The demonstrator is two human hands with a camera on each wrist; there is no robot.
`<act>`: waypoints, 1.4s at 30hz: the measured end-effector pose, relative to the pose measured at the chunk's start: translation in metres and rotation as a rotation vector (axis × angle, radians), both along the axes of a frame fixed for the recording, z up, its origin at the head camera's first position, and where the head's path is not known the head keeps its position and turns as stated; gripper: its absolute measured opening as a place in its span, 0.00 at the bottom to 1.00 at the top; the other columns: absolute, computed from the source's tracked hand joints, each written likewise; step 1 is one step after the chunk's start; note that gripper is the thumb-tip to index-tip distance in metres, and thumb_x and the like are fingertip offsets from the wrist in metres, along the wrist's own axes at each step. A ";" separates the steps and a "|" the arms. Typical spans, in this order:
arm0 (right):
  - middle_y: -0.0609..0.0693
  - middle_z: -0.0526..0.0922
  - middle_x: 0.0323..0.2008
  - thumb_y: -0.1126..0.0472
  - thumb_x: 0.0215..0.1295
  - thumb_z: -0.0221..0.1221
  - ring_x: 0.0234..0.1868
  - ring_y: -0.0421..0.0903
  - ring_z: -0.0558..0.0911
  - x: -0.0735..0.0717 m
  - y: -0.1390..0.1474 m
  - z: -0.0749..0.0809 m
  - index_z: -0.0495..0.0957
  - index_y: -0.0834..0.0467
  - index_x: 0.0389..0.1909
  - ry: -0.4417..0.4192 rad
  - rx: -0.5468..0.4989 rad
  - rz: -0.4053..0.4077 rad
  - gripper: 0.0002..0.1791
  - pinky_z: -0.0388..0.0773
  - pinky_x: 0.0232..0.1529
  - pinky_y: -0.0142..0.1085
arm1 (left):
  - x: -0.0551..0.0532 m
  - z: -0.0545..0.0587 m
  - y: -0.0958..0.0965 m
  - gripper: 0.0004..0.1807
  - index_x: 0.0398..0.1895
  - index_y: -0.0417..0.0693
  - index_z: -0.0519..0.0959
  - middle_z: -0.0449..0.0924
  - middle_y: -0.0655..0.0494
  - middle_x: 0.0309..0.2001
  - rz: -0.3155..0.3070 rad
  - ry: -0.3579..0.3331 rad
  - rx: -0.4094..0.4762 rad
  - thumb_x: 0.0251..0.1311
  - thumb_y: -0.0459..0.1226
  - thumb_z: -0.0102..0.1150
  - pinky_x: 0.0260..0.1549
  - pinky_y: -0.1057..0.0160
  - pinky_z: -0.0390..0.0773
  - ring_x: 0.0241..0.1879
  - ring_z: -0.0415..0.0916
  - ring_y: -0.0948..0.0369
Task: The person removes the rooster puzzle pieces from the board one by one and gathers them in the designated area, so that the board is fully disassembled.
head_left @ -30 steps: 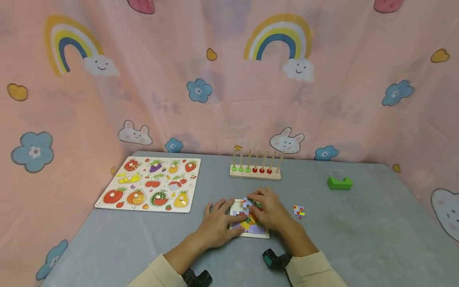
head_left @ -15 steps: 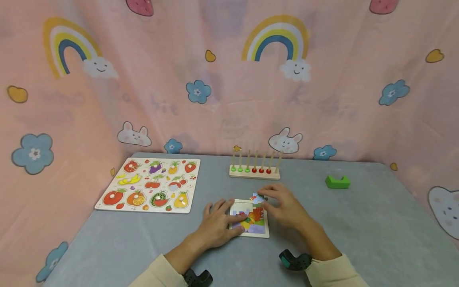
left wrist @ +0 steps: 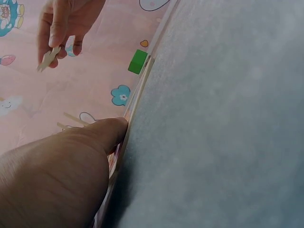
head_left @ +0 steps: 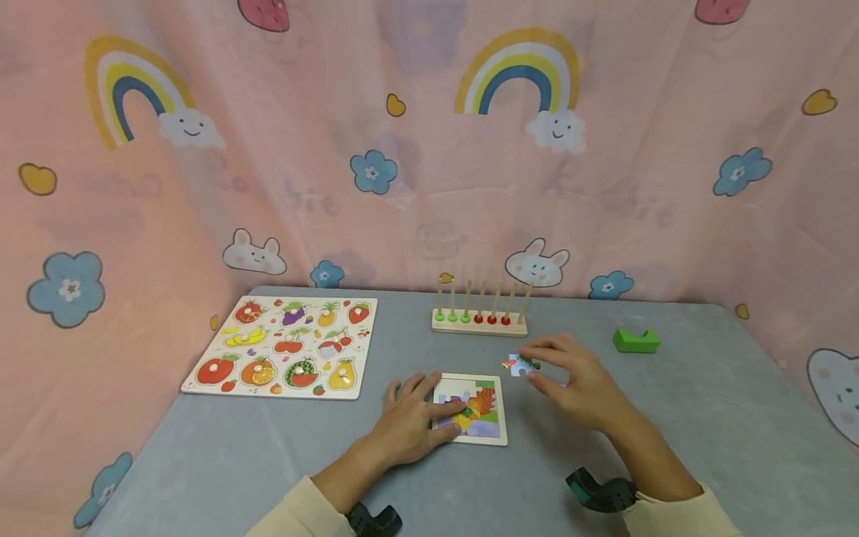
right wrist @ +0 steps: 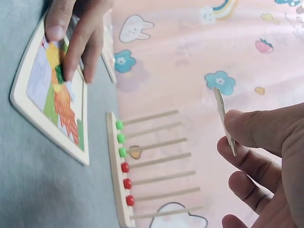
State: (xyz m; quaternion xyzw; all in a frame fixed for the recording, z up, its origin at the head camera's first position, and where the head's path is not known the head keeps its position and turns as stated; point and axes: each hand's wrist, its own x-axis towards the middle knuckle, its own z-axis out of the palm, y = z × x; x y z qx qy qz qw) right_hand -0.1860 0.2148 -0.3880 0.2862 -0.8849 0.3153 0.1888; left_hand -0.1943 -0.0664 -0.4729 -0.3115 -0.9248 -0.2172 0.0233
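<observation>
My left hand (head_left: 411, 424) lies on the left side of a small wooden jigsaw puzzle (head_left: 503, 410), its fingers extended over the picture and frame. Pale bare tray shows along the puzzle's upper part. To the right of the puzzle, my right hand (head_left: 582, 382) pinches a jigsaw piece (head_left: 520, 365) between thumb and fingers, raised above the table. The right wrist view shows that jigsaw piece (right wrist: 224, 121) edge-on, thin and wooden. A second loose piece seen earlier right of the puzzle is mostly or wholly hidden behind my right hand.
A fruit peg puzzle board (head_left: 278, 347) lies on the left of the grey table (head_left: 705, 432). At the back stands a wooden peg rack (head_left: 479, 322) with green and red beads. A green notched block (head_left: 636, 341) sits at the right. A pink patterned curtain hangs behind.
My right hand has lifted a jigsaw piece off the puzzle's upper part and carried it to the right. My left hand has stayed on the puzzle.
</observation>
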 end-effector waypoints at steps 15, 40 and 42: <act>0.48 0.80 0.48 0.73 0.50 0.69 0.51 0.42 0.71 0.010 0.052 -0.001 0.82 0.61 0.50 0.053 -0.039 -0.070 0.23 0.63 0.49 0.24 | 0.000 0.001 0.001 0.21 0.58 0.70 0.79 0.59 0.47 0.70 0.006 0.001 0.001 0.61 0.55 0.58 0.57 0.32 0.47 0.67 0.53 0.43; 0.55 0.81 0.45 0.79 0.41 0.70 0.52 0.30 0.70 0.003 0.115 -0.053 0.83 0.63 0.46 0.067 -0.061 -0.099 0.26 0.58 0.51 0.18 | 0.000 0.002 0.001 0.21 0.59 0.71 0.79 0.58 0.48 0.71 0.012 -0.015 -0.002 0.61 0.55 0.59 0.58 0.33 0.46 0.68 0.53 0.44; 0.56 0.81 0.45 0.78 0.42 0.70 0.52 0.30 0.70 0.003 0.117 -0.057 0.83 0.64 0.46 0.055 -0.050 -0.118 0.24 0.57 0.51 0.17 | 0.001 0.002 0.001 0.21 0.59 0.71 0.79 0.58 0.48 0.71 0.013 -0.018 -0.002 0.61 0.55 0.59 0.58 0.33 0.46 0.68 0.53 0.44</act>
